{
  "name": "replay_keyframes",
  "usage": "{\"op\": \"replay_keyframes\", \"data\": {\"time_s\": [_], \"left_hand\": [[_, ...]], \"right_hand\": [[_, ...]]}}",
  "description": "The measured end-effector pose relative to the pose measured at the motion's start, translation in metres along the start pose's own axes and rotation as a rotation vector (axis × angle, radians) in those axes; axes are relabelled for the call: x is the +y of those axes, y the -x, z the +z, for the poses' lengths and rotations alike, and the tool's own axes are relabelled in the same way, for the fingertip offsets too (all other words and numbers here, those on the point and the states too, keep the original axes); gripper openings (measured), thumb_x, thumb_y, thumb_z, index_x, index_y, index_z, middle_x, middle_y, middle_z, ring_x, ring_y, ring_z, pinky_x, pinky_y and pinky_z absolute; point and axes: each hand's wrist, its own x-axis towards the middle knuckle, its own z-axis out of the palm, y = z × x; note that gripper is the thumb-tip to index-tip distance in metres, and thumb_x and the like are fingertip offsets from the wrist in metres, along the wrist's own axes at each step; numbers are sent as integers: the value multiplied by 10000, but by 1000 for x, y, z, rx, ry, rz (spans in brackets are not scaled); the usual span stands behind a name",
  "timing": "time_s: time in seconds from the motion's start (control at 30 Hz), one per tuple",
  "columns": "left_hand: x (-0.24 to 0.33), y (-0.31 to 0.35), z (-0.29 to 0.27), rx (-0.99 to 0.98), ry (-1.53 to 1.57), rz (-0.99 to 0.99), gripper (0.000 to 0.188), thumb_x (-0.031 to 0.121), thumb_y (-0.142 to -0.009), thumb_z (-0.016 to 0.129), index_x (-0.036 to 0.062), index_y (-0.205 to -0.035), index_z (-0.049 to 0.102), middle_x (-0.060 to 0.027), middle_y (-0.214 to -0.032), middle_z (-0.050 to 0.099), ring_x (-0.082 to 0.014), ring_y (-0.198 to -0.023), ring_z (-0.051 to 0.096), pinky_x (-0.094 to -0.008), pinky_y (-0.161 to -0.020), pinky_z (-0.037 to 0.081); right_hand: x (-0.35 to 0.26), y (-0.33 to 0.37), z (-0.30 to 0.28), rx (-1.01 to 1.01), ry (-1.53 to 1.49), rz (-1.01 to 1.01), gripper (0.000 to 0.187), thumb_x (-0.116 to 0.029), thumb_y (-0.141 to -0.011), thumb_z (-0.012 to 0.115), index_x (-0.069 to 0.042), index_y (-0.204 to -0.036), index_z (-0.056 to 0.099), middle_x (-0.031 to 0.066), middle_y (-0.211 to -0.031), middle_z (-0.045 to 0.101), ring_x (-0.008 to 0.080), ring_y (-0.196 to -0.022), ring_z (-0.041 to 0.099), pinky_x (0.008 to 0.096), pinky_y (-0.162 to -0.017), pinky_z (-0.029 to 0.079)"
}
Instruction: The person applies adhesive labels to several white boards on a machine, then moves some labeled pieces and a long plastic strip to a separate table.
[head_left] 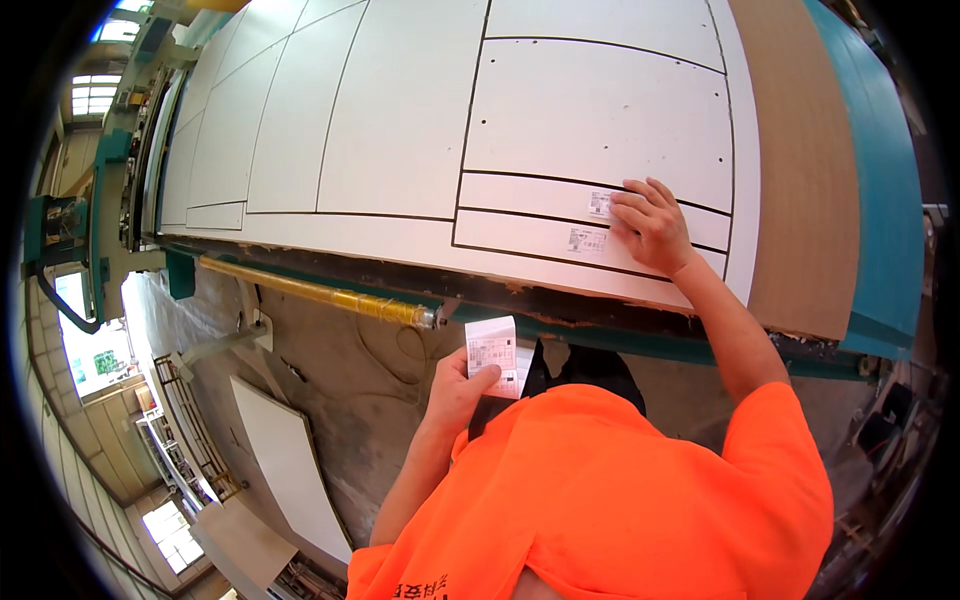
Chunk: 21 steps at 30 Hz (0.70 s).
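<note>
My left hand is closed around a strip of white printed labels near my body, the thumb lying across its front. Over the white cut board, my right hand has its fingers apart and partly bent. Its fingertips touch the right end of a small printed label on a narrow strip of the board. A second printed label lies flat on the strip just nearer to me, beside my right hand. Dark cut lines divide the board into panels, and small holes dot the large panel beyond my fingers.
The board rests on a machine bed with a brown base sheet and a teal side at the right. A yellow-wrapped roller runs along the near edge. A loose white panel leans below left, and teal machine parts stand far left.
</note>
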Motion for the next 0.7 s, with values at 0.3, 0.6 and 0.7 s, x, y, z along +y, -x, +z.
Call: {"op": "replay_keyframes", "data": {"time_s": [0.3, 0.6, 0.7], "left_hand": [[15, -20, 2, -60, 95, 63, 250, 56, -806, 580, -31, -1040, 580, -67, -949, 637, -111, -836, 587, -269, -760, 467], [28, -22, 2, -66, 152, 106, 245, 45, -807, 601, -27, -1040, 584, -78, -964, 637, -125, -855, 603, -281, -781, 481], [35, -25, 4, -102, 140, 165, 235, 57, -826, 590, -31, -1043, 581, -80, -965, 636, -120, -849, 604, -276, -764, 490]], "right_hand": [[-35, 3, -7, -448, 34, 115, 766, -399, -775, 615, 11, -1349, 316, 151, -1447, 249, 280, -1360, 190, 408, -1115, 140], [-94, -14, -23, -136, -480, 345, 420, -187, -757, 655, -14, -1128, 560, 160, -1202, 531, 299, -1128, 496, 386, -959, 380], [-143, -25, -27, -304, -1075, 567, 208, -151, -767, 661, 1, -904, 626, 82, -836, 634, 176, -792, 595, 293, -737, 461]]}}
